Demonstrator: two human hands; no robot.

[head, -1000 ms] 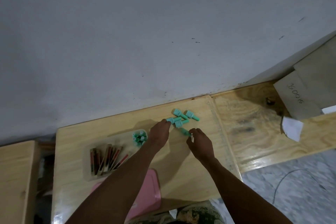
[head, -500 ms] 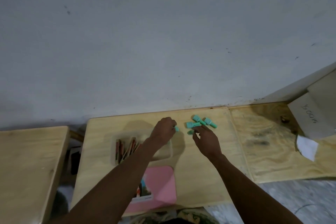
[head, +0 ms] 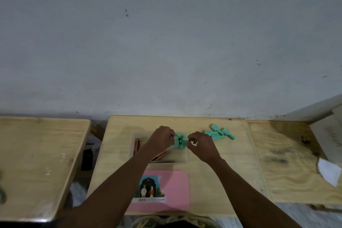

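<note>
A clear shallow tray [head: 182, 159] lies on the middle wooden table [head: 222, 181]. In it stands a cluster of small teal plastic pieces [head: 179, 141], with several dark red-brown sticks [head: 137, 145] at its left. My left hand [head: 161, 139] and my right hand [head: 201, 147] hover on either side of the cluster, fingers curled with tips at the teal pieces. Whether either hand pinches a piece cannot be told. More loose teal pieces [head: 219, 133] lie on the table to the right of the tray.
A pink card box with a picture [head: 172, 189] lies near the table's front edge. A second wooden table [head: 37, 163] stands to the left across a gap, a third [head: 296, 168] adjoins on the right with white paper [head: 328, 172]. A grey wall rises behind.
The view has shifted, so the tables sit further right. Both hands moved from the loose teal pieces to the cluster in the tray; the right hand came leftward.
</note>
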